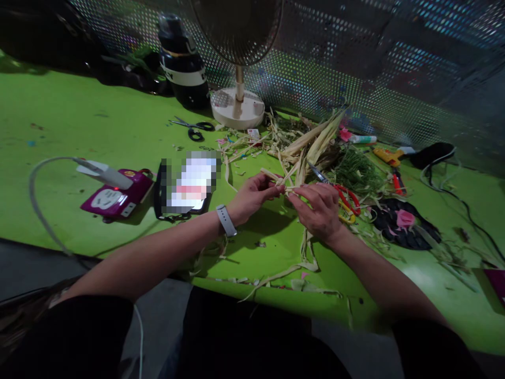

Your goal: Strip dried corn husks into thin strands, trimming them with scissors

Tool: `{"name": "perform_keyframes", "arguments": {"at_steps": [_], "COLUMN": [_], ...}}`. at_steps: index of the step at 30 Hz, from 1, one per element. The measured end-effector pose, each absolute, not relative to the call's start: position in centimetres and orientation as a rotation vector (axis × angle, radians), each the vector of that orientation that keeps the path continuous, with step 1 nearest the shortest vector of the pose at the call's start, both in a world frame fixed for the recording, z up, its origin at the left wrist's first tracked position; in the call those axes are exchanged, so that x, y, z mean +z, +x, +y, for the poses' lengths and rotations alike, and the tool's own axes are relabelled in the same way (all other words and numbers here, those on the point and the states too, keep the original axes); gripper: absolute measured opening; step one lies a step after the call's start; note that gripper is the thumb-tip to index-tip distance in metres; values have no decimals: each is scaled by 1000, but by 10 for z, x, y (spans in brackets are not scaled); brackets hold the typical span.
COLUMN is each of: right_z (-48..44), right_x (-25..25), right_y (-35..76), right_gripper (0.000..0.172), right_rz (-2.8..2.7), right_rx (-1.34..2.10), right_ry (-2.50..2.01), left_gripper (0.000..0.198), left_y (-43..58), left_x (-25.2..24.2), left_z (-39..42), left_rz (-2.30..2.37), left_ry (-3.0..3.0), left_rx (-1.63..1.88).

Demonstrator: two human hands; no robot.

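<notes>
Pale dried husk strips point(290, 185) pinched between both hands point(290, 202); no readable writing.

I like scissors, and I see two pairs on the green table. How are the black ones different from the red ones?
The black-handled scissors lie far from both hands, near the fan base; the red-handled scissors lie right beside the right hand. The black pair rests on bare green table; the red pair sits among dry husk strips. Both lie flat, and neither is held.

left hand point(252, 196) and right hand point(319, 210) pinching straw strips point(290, 185), green table point(79, 126)
</notes>
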State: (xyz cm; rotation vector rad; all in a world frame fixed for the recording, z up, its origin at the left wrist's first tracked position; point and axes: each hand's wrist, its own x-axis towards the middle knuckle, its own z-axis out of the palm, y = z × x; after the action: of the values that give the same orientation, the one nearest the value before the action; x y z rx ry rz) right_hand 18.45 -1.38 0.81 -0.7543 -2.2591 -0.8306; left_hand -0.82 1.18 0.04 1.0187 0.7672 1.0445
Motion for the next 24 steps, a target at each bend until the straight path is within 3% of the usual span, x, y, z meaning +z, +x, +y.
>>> {"name": "perform_keyframes", "arguments": {"at_steps": [5, 10, 14, 21, 24], "right_z": [-15, -11, -10, -13, -14], "right_x": [4, 11, 14, 10, 10], "right_y": [187, 180, 175, 172, 168], "right_gripper": [22, 10, 15, 24, 31], "right_rz": [-2304, -2203, -2146, -1737, -1601], "right_rx": [-673, -378, -134, 835, 998], "right_ry": [-825, -978, -1136, -1236, -1191], "left_gripper": [25, 18, 15, 17, 22], "left_y": [-7, -10, -13, -15, -10], "left_x": [-2, 1, 8, 12, 7], "left_z": [10, 11, 11, 9, 6], "left_rz": [834, 786, 799, 804, 785], "left_ry": [1272, 1564, 1771, 1577, 1358], "left_rx": [1059, 1012, 1002, 1048, 985]}}
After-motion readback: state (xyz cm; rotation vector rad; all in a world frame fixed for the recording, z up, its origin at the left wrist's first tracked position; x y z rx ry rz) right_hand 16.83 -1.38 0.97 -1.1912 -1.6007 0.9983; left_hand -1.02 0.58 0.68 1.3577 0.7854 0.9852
